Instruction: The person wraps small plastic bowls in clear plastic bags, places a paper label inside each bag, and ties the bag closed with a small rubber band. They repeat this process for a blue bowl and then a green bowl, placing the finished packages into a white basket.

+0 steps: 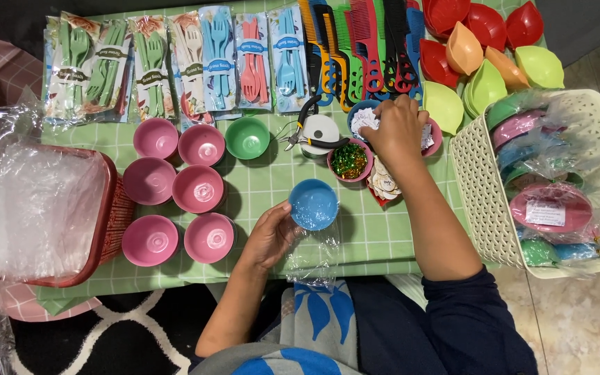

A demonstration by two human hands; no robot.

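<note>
The person is wearing a dark navy sleeve pushed above the right elbow and a grey, blue-leafed garment.

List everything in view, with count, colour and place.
Small round plastic bowls: six pink, one green, table left.
Blue plastic bowl: one, table centre.
Pink bowl of green-gold glitter: one, centre.
Packed plastic cutlery sets: green, cream, blue, pink; far edge.
Plastic combs: mixed colours, far edge.
Leaf-shaped dishes: red, orange, green; far right.
White lattice basket: one, right.
Red basket: one, left.
Left hand: holds blue bowl.
Right hand: over paper tags.
</note>
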